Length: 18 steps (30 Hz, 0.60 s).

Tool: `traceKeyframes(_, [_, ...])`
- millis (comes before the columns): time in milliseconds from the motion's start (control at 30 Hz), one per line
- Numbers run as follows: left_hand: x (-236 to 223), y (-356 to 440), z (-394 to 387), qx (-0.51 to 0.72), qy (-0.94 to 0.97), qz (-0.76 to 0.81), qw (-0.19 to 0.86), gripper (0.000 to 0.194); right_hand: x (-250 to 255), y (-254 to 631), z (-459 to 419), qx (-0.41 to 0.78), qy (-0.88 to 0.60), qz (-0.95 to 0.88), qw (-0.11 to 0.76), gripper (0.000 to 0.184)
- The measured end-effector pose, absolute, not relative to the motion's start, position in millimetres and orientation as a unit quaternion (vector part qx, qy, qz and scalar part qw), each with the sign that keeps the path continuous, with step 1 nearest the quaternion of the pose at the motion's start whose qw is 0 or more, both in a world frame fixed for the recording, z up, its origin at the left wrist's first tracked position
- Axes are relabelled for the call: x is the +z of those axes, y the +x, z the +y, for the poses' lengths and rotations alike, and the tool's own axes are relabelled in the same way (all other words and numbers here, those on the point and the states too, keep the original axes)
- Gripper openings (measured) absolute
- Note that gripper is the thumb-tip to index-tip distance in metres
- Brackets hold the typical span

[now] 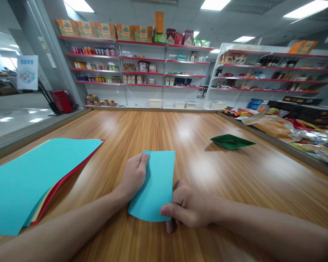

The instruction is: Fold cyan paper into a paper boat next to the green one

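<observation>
A light blue sheet of paper (pixel 157 182), narrow and upright in shape, is held between my two hands just above the table. My left hand (pixel 133 174) pinches its upper left edge, thumb on the front face. Lower down on the right edge, my right hand (pixel 187 205) grips it with the thumb in front and fingers behind. The sheet's bottom edge curves slightly. Whether it is folded double cannot be made out. To the right lies a folded dark green paper boat (pixel 232 142), apart from both hands.
A stack of coloured paper (pixel 43 174), blue on top with yellow and red beneath, lies at the left. The wooden table (pixel 153 127) has a raised rim. Packaged snacks (pixel 273 125) sit beyond its right edge. Stocked shelves (pixel 142 58) stand behind.
</observation>
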<state>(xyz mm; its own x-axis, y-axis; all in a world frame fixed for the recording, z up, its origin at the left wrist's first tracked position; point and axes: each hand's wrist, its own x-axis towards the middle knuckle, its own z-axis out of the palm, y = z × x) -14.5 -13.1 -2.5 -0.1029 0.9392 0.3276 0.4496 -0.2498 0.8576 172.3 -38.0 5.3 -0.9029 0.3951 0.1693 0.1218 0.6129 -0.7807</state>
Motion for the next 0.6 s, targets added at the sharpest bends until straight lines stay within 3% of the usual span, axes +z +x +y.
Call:
traceKeyframes(133, [-0.6,-13.9,-14.4,0.499,0.614,0.558,0.25,0.038,6.9,172.5,-38.8,0.386,-0.13,-0.893,0.191,0.048])
traceKeyframes(300, [3.9,-14.4,-16.5,0.497,0.593,0.591,0.227,0.037,6.8,172.9,-40.1,0.327,-0.137,-0.921,0.159,0.042])
traceKeyframes(600, [9.6,-12.9,-20.1,0.486,0.599,0.595,0.226,0.037,4.4,170.9,-38.0,0.361,-0.115,-0.91,0.167,0.041])
